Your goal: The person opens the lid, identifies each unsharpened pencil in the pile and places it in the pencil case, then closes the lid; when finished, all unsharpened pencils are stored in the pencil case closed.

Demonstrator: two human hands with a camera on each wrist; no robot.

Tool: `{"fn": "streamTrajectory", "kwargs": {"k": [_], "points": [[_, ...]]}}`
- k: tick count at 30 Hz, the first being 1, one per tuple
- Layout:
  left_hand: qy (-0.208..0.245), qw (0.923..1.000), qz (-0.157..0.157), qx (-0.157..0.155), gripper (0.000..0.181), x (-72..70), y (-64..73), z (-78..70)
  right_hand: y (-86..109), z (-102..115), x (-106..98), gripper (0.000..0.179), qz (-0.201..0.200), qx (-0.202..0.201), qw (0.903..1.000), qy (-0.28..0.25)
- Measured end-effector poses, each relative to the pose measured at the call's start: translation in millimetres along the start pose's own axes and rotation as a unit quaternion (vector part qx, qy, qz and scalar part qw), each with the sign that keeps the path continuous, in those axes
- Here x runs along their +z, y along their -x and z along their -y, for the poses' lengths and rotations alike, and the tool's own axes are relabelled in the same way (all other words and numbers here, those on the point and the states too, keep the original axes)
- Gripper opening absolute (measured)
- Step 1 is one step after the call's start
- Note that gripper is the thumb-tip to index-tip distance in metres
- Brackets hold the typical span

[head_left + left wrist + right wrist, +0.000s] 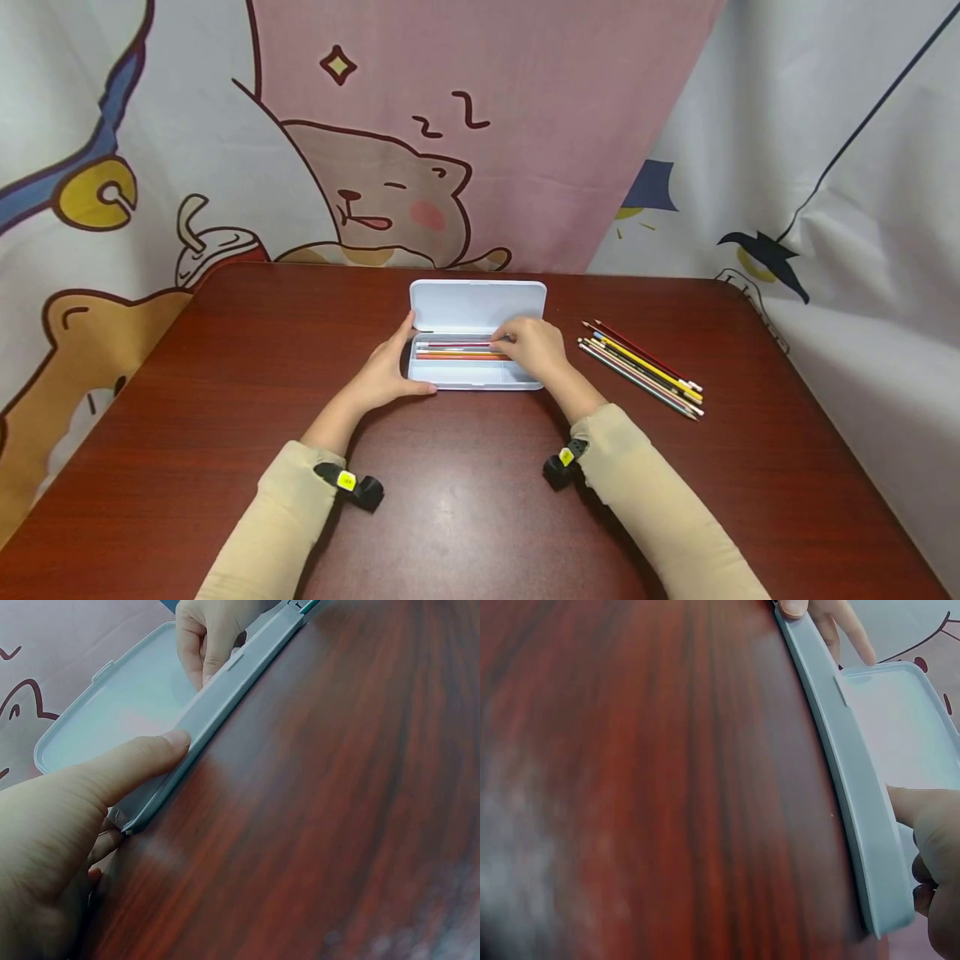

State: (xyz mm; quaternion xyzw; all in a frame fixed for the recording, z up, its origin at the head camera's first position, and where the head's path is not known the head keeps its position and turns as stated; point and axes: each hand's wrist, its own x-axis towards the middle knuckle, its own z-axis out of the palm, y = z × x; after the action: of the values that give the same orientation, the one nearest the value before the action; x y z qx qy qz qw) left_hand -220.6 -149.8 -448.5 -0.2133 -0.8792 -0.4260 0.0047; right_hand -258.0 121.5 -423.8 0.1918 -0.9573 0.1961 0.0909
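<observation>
A white pencil case (480,386) lies with its lid (477,304) raised on the table. Several colored pencils (453,350) lie lengthwise in its back compartment. My left hand (386,371) holds the case's left end, thumb on the front wall and fingers around the side; the left wrist view shows the thumb on the wall (217,697). Over the right part of the case, my right hand (534,346) pinches the end of a pencil among those inside. Its fingertips are partly hidden behind the front wall (855,787) in the right wrist view.
Right of the case, a loose bundle of several pencils (637,367) lies slantwise on the brown table (450,517). A printed cloth (555,125) hangs behind the table's back edge. Both forearms wear beige sleeves with black wrist cameras.
</observation>
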Motion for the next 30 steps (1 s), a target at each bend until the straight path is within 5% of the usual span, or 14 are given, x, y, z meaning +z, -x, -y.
{"fn": "streamTrajectory", "kwargs": {"k": [11,30], "points": [[-0.004,1.0000,0.002,0.002,0.128,1.1,-0.9,1.4,3.0,-2,-1,0.011,0.007,0.015,0.9996,-0.024],[0.000,1.0000,0.000,0.006,0.128,0.4,-1.0,2.8,51.0,-26,-39,0.011,-0.148,-0.017,0.9839,-0.099]]}}
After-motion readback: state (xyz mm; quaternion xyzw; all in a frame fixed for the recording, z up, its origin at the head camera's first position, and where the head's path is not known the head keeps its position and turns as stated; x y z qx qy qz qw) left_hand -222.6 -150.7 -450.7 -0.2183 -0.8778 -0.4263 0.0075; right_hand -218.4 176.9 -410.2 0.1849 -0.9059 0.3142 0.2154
